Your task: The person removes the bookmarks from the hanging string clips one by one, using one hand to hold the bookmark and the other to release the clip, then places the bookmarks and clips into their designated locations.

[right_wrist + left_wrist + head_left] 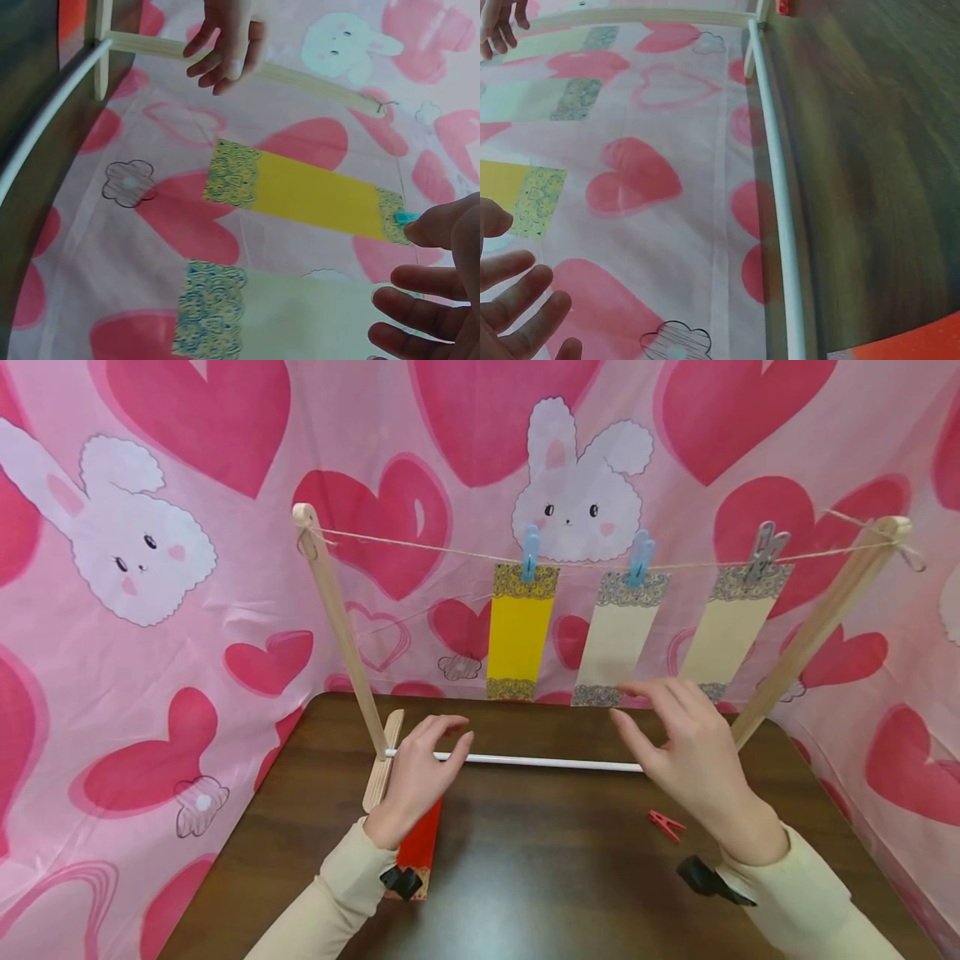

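My left hand is held over the left foot of a wooden frame, thumb and fingers apart with nothing between them. Below it a red paper strip with a patterned end lies on the table, partly hidden by hand and wrist. My right hand is raised at the right, fingers loosely bent and holding nothing; in the head view its fingertips overlap the lower end of a white strip. A yellow strip and a cream strip hang beside it. Blue clothespins and a grey clothespin pin them to a string.
The string runs between a left post and a right post. A white rod joins the posts low down. One red clothespin lies on the dark table. Behind hangs a pink cloth with hearts and bunnies.
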Action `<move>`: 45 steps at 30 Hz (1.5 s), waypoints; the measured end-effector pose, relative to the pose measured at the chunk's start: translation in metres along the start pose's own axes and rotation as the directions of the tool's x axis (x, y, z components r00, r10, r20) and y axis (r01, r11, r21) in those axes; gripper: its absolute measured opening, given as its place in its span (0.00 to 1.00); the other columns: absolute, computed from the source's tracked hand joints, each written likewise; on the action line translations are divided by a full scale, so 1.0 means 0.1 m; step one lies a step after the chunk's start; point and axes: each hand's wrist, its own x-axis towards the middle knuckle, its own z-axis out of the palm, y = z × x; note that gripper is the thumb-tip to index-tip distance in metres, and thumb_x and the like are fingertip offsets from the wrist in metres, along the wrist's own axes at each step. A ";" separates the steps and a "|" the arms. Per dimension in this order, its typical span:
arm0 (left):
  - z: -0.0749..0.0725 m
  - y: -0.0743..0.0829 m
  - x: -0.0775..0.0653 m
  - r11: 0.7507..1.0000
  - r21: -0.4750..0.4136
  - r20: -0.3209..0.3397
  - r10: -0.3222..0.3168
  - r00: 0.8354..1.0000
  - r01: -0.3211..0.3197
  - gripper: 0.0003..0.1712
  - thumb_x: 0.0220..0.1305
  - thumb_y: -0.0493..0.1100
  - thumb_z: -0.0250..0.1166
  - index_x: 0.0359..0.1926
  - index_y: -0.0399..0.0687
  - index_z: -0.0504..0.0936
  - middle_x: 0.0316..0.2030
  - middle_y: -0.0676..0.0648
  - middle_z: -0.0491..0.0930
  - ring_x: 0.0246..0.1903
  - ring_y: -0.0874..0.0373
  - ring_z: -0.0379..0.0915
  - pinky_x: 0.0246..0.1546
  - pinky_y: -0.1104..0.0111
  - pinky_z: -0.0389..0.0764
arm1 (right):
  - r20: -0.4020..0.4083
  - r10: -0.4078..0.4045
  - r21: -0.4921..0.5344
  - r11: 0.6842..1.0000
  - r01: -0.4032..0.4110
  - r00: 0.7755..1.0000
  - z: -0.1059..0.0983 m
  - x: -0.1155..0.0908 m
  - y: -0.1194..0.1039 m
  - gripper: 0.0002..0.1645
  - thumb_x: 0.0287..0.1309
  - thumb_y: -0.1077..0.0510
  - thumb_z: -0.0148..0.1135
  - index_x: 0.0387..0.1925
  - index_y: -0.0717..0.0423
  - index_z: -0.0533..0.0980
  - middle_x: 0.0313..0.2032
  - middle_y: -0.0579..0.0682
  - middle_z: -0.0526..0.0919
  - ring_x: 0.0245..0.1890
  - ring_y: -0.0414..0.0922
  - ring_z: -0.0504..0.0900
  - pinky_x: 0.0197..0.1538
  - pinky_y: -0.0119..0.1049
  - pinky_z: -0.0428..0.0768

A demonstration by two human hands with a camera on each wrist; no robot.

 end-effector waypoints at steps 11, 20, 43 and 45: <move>0.05 0.07 0.15 0.997 -0.068 -0.026 -0.041 0.999 0.039 0.16 0.68 0.44 0.71 0.54 0.47 0.85 0.43 0.45 0.86 0.46 0.48 0.82 0.51 0.52 0.81 | 0.091 0.013 -0.011 1.000 -0.012 0.996 -0.05 0.24 -0.06 0.23 0.57 0.57 0.74 0.54 0.60 0.82 0.46 0.55 0.86 0.49 0.55 0.80 0.50 0.53 0.79; 0.09 0.10 0.30 0.989 -0.146 -0.057 -0.033 0.998 0.025 0.17 0.68 0.42 0.70 0.56 0.43 0.84 0.45 0.41 0.86 0.46 0.44 0.82 0.47 0.51 0.83 | 0.039 -0.027 -0.004 1.000 0.027 0.999 -0.06 0.48 -0.08 0.22 0.56 0.60 0.74 0.52 0.62 0.82 0.44 0.57 0.87 0.47 0.56 0.81 0.50 0.53 0.79; 0.20 0.17 0.57 0.957 -0.290 -0.059 -0.054 0.997 0.035 0.17 0.69 0.41 0.70 0.56 0.40 0.84 0.49 0.42 0.85 0.45 0.51 0.84 0.48 0.56 0.85 | 0.060 0.086 0.063 0.994 -0.090 0.994 -0.04 0.99 -0.28 0.19 0.64 0.60 0.71 0.55 0.62 0.82 0.50 0.58 0.86 0.54 0.56 0.79 0.61 0.55 0.75; 0.20 0.17 0.59 0.953 -0.299 -0.064 -0.057 0.996 0.036 0.17 0.69 0.41 0.71 0.56 0.40 0.84 0.49 0.42 0.85 0.45 0.51 0.84 0.48 0.56 0.85 | 0.053 0.079 0.069 0.994 -0.083 0.995 -0.03 1.03 -0.29 0.19 0.65 0.60 0.71 0.56 0.62 0.82 0.50 0.57 0.86 0.54 0.56 0.79 0.62 0.54 0.75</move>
